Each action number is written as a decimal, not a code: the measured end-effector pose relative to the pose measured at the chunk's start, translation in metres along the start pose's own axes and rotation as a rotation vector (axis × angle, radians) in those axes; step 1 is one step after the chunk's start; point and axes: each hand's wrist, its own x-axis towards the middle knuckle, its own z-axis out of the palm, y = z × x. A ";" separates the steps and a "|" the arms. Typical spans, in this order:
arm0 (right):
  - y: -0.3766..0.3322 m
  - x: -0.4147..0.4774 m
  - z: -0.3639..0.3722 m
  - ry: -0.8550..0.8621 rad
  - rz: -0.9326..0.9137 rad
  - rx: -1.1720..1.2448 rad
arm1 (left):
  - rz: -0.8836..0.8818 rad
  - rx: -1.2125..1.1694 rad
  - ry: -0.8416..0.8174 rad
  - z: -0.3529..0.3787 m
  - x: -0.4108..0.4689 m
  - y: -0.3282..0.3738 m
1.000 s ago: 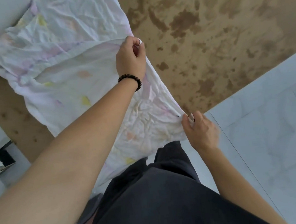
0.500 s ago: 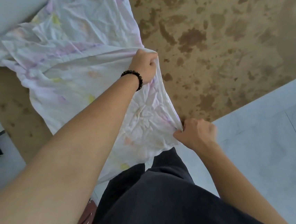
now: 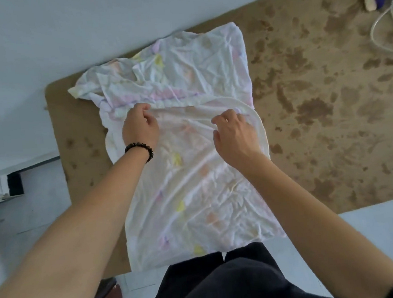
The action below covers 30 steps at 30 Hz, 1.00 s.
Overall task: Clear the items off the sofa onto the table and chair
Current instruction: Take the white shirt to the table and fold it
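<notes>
crumpled white cloth (image 3: pixel 195 197) with faint pastel print lies spread on the brown mottled desk (image 3: pixel 331 111), straight ahead of the person. its long axis runs away from the body toward the wall. near end droops over the desk's front edge at the dark trousers, far end bunches up close to the wall.

left hand (image 3: pixel 141 130), bead bracelet (image 3: pixel 140 149) on the wrist, grips the left end of a doubled-over edge, fingers curled on the fabric. right hand (image 3: pixel 236 137) pinches the same edge further right, thumb and fingers closed on it. hands are apart, side by side, level across the white cloth about midway along its length, so that edge runs crosswise between them. both hands are equally near, neither leads.

looks like folding in progress. next move likely carries that edge along the long axis, toward or away from the body. can't tell which.

white cables (image 3: pixel 385 27) lie at the desk's far right corner, well apart from the white cloth.
</notes>
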 end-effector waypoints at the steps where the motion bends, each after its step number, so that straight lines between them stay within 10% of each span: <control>1: -0.012 0.012 0.001 0.017 -0.043 0.014 | -0.033 0.017 0.050 -0.008 0.009 -0.013; 14: -0.131 0.143 0.039 0.036 -0.231 -0.077 | -0.009 0.036 0.059 -0.020 0.060 -0.088; 22: -0.058 0.193 -0.039 0.377 0.565 0.886 | -0.050 0.129 0.051 -0.019 0.079 -0.089; 30: 0.004 0.180 -0.040 0.032 0.841 0.841 | 0.222 0.124 0.221 -0.020 0.116 -0.056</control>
